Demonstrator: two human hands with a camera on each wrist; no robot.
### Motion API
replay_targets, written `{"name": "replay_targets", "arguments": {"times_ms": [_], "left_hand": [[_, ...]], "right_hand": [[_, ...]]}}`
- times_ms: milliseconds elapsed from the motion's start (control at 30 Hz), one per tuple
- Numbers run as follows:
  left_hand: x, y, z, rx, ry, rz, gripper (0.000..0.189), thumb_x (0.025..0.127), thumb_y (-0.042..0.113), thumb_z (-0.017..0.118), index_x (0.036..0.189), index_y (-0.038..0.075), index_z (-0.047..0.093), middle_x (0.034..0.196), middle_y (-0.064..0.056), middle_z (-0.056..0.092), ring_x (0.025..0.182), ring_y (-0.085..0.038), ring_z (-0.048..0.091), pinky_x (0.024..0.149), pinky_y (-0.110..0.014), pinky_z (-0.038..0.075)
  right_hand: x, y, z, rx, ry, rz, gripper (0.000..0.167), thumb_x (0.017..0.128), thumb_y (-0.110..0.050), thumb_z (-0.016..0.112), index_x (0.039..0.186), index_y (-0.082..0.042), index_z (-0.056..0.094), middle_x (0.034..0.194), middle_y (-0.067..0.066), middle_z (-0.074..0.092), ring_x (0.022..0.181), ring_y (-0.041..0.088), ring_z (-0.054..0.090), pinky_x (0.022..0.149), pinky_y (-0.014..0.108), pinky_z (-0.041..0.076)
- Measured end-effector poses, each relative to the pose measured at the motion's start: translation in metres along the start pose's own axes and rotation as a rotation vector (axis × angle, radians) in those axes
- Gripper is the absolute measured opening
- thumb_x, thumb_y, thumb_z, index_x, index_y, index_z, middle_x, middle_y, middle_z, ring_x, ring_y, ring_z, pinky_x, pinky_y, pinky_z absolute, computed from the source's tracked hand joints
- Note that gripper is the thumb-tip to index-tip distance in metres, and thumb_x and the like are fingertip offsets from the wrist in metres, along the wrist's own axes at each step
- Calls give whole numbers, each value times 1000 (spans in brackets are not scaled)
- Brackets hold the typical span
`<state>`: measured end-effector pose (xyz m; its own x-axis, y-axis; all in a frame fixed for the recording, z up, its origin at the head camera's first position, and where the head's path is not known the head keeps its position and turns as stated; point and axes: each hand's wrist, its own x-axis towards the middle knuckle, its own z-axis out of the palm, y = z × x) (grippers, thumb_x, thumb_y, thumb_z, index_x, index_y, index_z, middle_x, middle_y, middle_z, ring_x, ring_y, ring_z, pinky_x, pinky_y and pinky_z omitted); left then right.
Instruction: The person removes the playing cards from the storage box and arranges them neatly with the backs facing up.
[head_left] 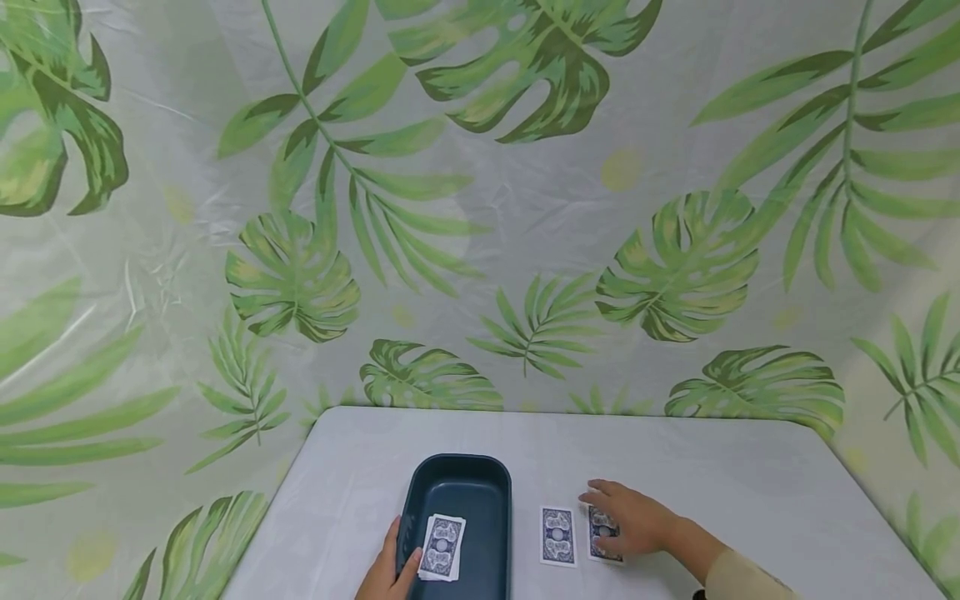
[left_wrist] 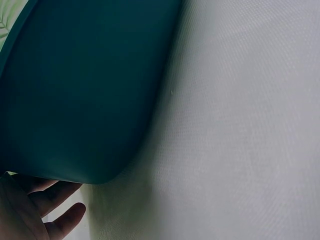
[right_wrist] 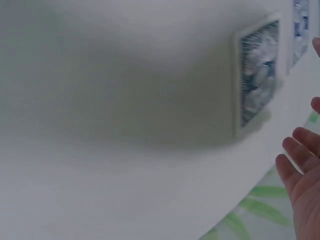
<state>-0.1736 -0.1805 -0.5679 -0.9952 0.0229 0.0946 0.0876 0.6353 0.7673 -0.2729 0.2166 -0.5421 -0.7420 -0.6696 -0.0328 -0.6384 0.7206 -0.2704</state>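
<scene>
Left hand is on the left side of the dark teal-blue, round-cornered rectangular tray: thumb over the rim, fingers along the outside, so it has hold of the rim wall. Left wrist view shows those fingers partly behind the tray's outer wall. Thumb tip sits right at the left edge of the stack of blue-and-white patterned paper cards inside the tray; can't tell if it touches. Stack is face down, edges slightly uneven, left of the tray's middle.

Right hand is spread, fingers extended and apart, nothing visible in its grasp. In the head view it overlaps the right-hand blue-backed, white-bordered card, covering part of it; contact can't be told. Right wrist view is blurred, with the fingers at its right edge, apart from the nearer card in that view.

Left-hand blue-backed, white-bordered card lies just beside it, between it and the tray, not touching either. Both lie back up on the white cloth-covered table. Pale cream sleeve on the right arm. Behind the table: whitish backdrop sheet with green leaf prints.
</scene>
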Motion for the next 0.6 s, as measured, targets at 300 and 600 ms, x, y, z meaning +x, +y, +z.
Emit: {"name": "replay_targets", "arguments": {"times_ms": [300, 600], "left_hand": [[0, 0, -1, 10, 5, 21, 64, 92, 28, 53, 134, -12, 26, 126, -36, 42, 111, -49, 45, 87, -60, 37], [-1, -1, 1, 15, 26, 29, 64, 92, 28, 54, 134, -11, 27, 125, -36, 43, 109, -49, 47, 85, -59, 38]], "right_hand": [[35, -29, -21, 25, 113, -51, 54, 83, -44, 62, 126, -11, 54, 121, 6, 53, 111, 25, 51, 90, 45, 41], [71, -74, -36, 58, 123, -116, 56, 85, -46, 60, 128, -12, 52, 124, 4, 52, 114, 22, 49, 93, 42, 40]]}}
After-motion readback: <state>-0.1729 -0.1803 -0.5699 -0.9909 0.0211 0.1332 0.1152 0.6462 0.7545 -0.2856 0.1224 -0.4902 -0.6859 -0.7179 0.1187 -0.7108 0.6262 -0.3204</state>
